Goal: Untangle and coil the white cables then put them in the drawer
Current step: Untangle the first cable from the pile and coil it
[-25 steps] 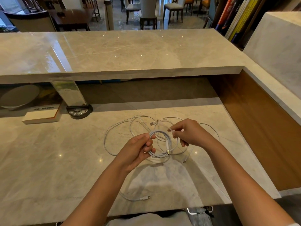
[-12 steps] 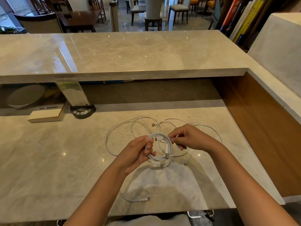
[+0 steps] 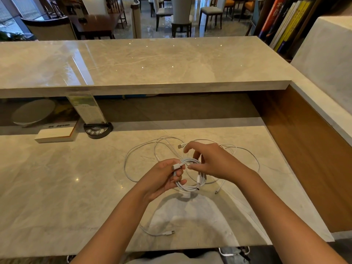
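Over the lower marble counter (image 3: 57, 187), the person's left hand (image 3: 162, 178) grips a small coil of white cable (image 3: 190, 184), thumb and fingers curled round its near side, with one plug end (image 3: 176, 166) now lying across the top of the bundle at the thumb. A second ago the right hand (image 3: 211, 161) was pinching a strand beside the coil; it has since let go and hangs just over the coil with fingers spread and loosely bent, holding nothing that I can make out. That suggests the tail of this cable has just been tucked in and the first coil is about finished. The loose cables (image 3: 133, 157) still sprawl on the marble behind the hands, and another plug end (image 3: 167, 233) lies nearer the counter's front edge. No drawer is in sight.
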